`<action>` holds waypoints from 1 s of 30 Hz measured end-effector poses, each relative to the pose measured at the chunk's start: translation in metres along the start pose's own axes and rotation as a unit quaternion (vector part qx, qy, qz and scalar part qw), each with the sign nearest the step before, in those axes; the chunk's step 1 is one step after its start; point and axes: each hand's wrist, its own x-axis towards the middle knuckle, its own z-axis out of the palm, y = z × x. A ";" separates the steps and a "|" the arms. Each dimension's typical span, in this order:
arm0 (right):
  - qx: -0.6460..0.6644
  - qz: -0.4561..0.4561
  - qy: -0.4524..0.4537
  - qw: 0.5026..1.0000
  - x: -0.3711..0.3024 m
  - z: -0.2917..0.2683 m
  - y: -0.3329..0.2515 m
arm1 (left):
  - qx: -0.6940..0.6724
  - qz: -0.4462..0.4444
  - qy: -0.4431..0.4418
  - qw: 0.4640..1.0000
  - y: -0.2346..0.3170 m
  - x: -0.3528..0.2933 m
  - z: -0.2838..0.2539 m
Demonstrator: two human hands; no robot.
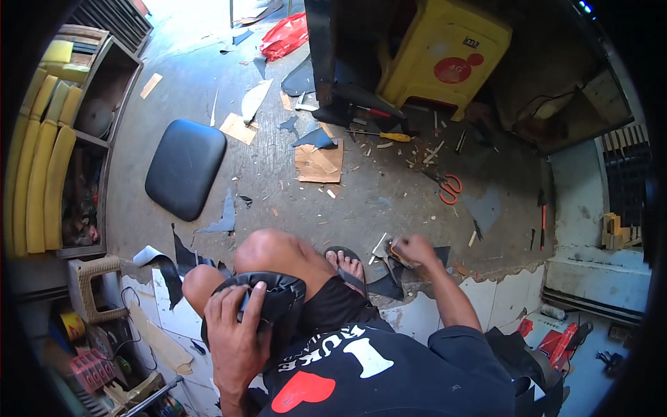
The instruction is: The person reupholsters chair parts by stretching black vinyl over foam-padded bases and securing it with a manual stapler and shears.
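My left hand (236, 326) held a black padded piece (287, 288) on my lap, behind my raised knee (262, 247). The fingers were bent over its face, and I think my lap gave a support, so one hand was enough to keep it steady. My right hand (415, 250) reached down to the floor (267, 187), at a small tool (398, 257) with some orange on it. Its fingers were curled there, but I cannot tell whether they were pinching the tool or only touching it. This tool lay just beside my foot (347, 264), probably so that I could reach it while sitting. The scissors (450, 189) and the yellow-handled screwdriver (394, 137) lay farther ahead, among the scraps, perhaps because neither was in use. A black square cushion (185, 169) lay flat at the left, maybe to leave my lap free.
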 end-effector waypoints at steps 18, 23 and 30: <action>0.113 -0.178 0.079 0.974 0.015 -0.070 -0.061 | -0.115 0.013 -0.035 0.993 -0.014 0.060 -0.025; 0.044 -0.515 0.068 0.853 -0.107 -0.110 -0.187 | -0.092 0.031 -0.060 0.993 -0.027 0.089 -0.022; -0.137 -0.612 0.115 0.770 -0.127 -0.109 -0.257 | -0.114 0.079 -0.058 0.989 -0.024 0.092 -0.025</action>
